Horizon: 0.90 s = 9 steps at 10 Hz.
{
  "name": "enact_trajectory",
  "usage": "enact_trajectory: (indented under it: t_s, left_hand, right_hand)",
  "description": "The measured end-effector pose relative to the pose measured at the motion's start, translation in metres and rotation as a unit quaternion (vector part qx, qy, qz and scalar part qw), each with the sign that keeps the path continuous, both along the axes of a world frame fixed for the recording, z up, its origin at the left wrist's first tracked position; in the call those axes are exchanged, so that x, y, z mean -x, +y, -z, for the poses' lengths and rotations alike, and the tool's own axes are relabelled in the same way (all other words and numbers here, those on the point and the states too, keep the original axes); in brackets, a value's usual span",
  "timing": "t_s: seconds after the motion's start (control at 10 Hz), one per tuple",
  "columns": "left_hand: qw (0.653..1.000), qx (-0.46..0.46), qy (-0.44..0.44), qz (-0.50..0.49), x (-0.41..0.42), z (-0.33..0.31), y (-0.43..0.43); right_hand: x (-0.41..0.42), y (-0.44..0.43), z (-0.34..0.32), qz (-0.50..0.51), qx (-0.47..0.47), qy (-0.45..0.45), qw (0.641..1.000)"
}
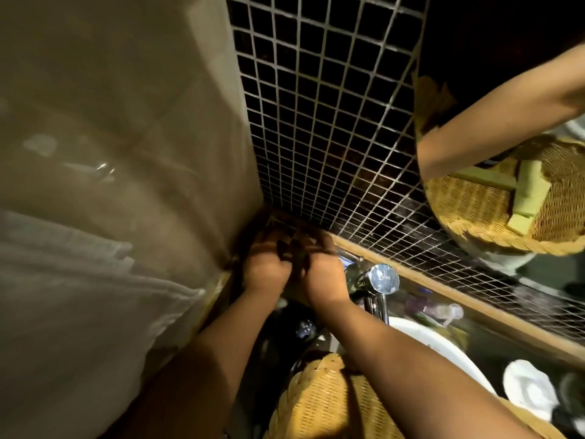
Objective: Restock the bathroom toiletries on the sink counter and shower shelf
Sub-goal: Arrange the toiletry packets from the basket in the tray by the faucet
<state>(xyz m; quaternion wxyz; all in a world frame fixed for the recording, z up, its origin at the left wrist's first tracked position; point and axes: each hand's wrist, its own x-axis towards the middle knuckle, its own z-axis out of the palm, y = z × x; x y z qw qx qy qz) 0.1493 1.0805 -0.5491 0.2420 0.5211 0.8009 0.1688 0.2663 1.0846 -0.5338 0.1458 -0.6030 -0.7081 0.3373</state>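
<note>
Both my hands reach into the dim corner where the beige wall meets the dark mosaic tiles. My left hand (264, 264) and my right hand (319, 270) are pressed close together, with fingers curled over something dark between them. What it is stays hidden in shadow. A woven yellow basket (319, 403) sits right under my forearms at the bottom of the view. Small clear toiletry bottles (443, 310) lie on the counter behind the chrome faucet (380, 280).
The white sink basin (427, 337) is to the right of my arms, with a rolled white cloth (528, 391) beyond it. A wooden ledge (443, 280) runs under the tiles. White towels (79, 280) hang at left. A mirror at right reflects my arm and the basket (474, 204).
</note>
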Motion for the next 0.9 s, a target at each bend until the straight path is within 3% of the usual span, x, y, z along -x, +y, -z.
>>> enact_trajectory:
  t_s: [0.1,0.2,0.4,0.7,0.8,0.9]
  left_hand:
    - [0.997,0.044,0.048,0.031,0.004,0.009,0.003]
    - [0.993,0.072,0.078,0.049,0.006,0.015,0.005]
    - [0.988,0.063,0.088,0.114,0.008,0.021,-0.007]
    - [0.956,0.135,0.188,0.180,0.003,0.030,-0.035]
    - [0.951,0.108,0.207,0.201,0.002,0.030,-0.038]
    - [0.947,0.099,0.213,0.217,0.003,0.030,-0.038]
  right_hand:
    - [0.002,-0.001,0.009,0.022,0.004,0.015,1.000]
    - [0.007,-0.002,0.017,0.000,0.041,-0.025,0.999]
    - [0.014,-0.006,0.020,-0.013,0.042,-0.051,0.998]
    - [0.001,-0.030,0.014,-0.078,0.028,-0.106,0.991]
    - [-0.006,-0.030,0.018,-0.058,0.034,-0.089,0.994]
    - [-0.005,-0.024,0.018,-0.170,-0.008,-0.163,0.972]
